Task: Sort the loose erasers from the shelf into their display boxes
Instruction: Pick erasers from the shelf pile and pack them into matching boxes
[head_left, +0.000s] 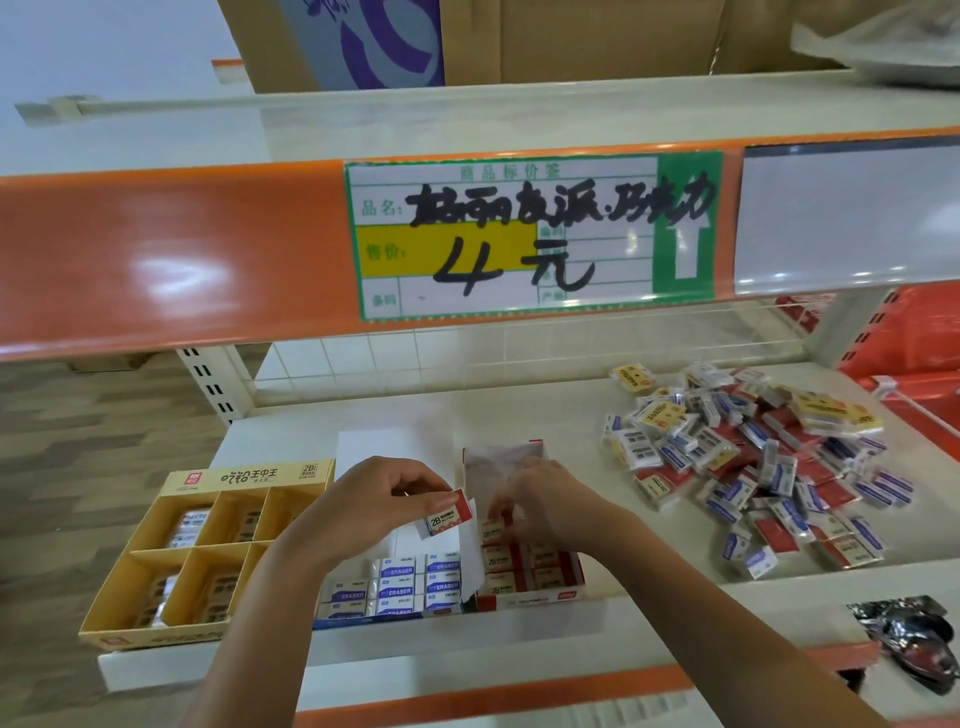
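Observation:
My left hand (374, 499) pinches a red-and-white 2B eraser (449, 515) above the gap between two display boxes. My right hand (545, 501) reaches into the red display box (535, 597), its fingertips on a red eraser (493, 527) in the back row; I cannot tell whether it grips it. The red box holds rows of red erasers. To its left, the blue-and-white display box (363, 621) holds rows of blue erasers (397, 582). A yellow display box (156, 571) with several compartments stands at far left. A pile of loose erasers (753, 467) lies on the shelf to the right.
An upper shelf edge with a green price tag (530, 234) hangs overhead. The lower shelf (519, 410) has a wire back fence. A crumpled dark wrapper (914, 639) lies at the front right. Red shelving (914, 364) stands at the far right.

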